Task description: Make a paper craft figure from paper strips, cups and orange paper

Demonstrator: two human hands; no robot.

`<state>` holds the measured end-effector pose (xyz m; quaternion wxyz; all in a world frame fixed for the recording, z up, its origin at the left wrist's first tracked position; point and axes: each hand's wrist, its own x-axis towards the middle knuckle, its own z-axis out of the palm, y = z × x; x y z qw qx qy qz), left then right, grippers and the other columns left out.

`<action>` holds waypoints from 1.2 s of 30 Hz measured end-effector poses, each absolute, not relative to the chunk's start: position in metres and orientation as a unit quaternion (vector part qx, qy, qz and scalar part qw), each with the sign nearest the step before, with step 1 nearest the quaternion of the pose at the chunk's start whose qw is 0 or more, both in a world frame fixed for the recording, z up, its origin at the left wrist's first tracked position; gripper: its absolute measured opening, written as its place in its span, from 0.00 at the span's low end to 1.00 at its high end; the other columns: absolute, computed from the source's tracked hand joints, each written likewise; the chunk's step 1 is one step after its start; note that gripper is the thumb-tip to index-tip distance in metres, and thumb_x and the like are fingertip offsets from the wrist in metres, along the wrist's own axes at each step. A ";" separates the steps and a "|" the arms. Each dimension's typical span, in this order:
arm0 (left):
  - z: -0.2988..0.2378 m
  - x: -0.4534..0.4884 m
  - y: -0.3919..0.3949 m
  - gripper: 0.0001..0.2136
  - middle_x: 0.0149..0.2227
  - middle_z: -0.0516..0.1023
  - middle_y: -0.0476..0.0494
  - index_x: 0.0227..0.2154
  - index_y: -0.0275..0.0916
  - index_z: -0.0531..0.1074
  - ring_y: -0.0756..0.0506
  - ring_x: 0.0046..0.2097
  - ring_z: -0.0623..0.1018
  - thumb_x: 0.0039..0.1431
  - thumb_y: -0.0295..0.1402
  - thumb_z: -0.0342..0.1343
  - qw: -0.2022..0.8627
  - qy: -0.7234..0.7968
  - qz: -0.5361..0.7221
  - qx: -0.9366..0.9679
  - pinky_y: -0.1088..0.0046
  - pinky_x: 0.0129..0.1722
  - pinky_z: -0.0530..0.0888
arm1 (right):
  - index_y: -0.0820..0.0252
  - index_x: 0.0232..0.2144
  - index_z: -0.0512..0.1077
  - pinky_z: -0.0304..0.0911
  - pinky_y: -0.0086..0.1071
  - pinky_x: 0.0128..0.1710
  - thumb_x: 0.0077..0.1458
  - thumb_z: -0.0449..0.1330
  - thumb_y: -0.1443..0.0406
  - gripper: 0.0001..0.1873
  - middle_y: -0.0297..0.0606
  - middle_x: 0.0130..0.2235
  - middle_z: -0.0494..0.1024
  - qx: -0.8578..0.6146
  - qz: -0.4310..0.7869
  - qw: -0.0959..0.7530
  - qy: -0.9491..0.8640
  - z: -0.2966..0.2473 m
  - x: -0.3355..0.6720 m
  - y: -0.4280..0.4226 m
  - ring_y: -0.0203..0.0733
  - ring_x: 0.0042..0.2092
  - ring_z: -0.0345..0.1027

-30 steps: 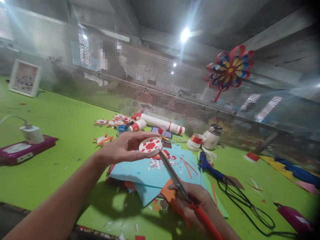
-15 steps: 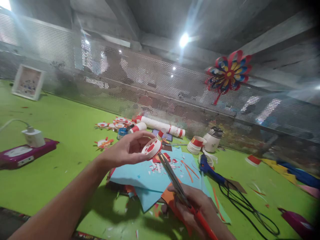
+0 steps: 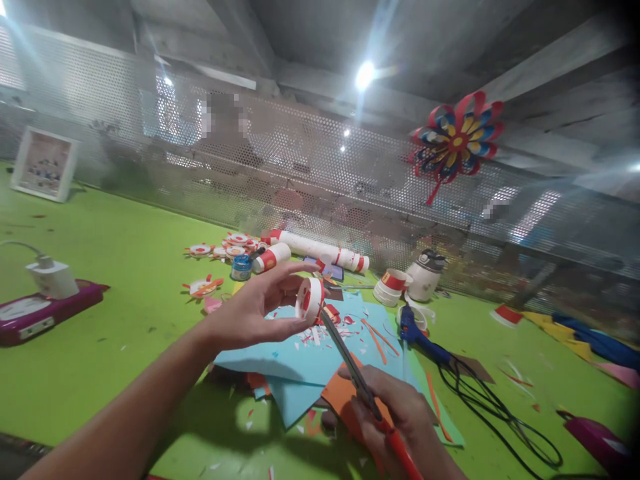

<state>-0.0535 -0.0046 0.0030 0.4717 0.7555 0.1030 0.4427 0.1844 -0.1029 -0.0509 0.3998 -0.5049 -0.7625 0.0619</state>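
My left hand [image 3: 250, 308] grips a short white paper ring [image 3: 315, 300] with red patches between its thumb and fingers, its side wall facing right. In my right hand [image 3: 395, 407] are scissors [image 3: 345, 353] with red handles, blades nearly together. Their tips are close to the ring's lower right edge; whether they touch it I cannot tell. Below both hands lie light blue paper sheets [image 3: 290, 363], strewn with red and white paper scraps [image 3: 320, 335]. An orange paper piece [image 3: 340, 393] lies partly behind my right hand.
A blue glue gun [image 3: 413, 330] with a coiled black cable is at the right. Behind stand a blue jar [image 3: 241, 267], a long white tube [image 3: 320, 249], white cups [image 3: 391, 287] and several paper ornaments [image 3: 237, 243]. A purple power strip [image 3: 55, 310] is at the left.
My left hand has turned the ring from its flat red-patched face to show its white side wall. The scissors have stayed near its edge; the view has shifted slightly.
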 end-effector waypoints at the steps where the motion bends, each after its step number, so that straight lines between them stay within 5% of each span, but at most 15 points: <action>1: 0.003 -0.053 -0.005 0.25 0.44 0.74 0.38 0.55 0.39 0.59 0.44 0.47 0.75 0.55 0.28 0.58 0.462 0.111 0.443 0.760 0.61 0.49 0.71 | 0.55 0.38 0.78 0.62 0.26 0.18 0.53 0.54 0.64 0.14 0.35 0.27 0.78 -0.504 0.060 0.401 -0.762 -0.052 0.184 -0.102 0.37 0.21 0.68; 15: -0.001 -0.044 -0.009 0.24 0.41 0.76 0.39 0.53 0.33 0.62 0.45 0.45 0.77 0.52 0.28 0.59 0.357 0.167 0.499 0.772 0.66 0.49 0.74 | 0.58 0.40 0.74 0.59 0.25 0.22 0.52 0.53 0.71 0.14 0.32 0.24 0.69 -0.480 -0.007 0.403 -0.779 -0.057 0.180 -0.102 0.34 0.24 0.61; 21: -0.003 -0.043 -0.008 0.24 0.45 0.76 0.37 0.53 0.34 0.62 0.45 0.45 0.77 0.53 0.29 0.59 0.342 0.174 0.499 0.777 0.68 0.49 0.74 | 0.59 0.35 0.71 0.58 0.25 0.21 0.54 0.55 0.68 0.07 0.31 0.22 0.66 -0.470 0.059 0.383 -0.793 -0.048 0.181 -0.105 0.34 0.23 0.60; 36: -0.002 -0.041 -0.008 0.23 0.44 0.76 0.38 0.52 0.35 0.64 0.46 0.42 0.77 0.52 0.30 0.59 0.340 0.197 0.501 0.771 0.66 0.47 0.75 | 0.58 0.35 0.73 0.59 0.25 0.21 0.56 0.56 0.63 0.08 0.31 0.22 0.67 -0.458 -0.057 0.414 -0.784 -0.057 0.181 -0.098 0.34 0.23 0.61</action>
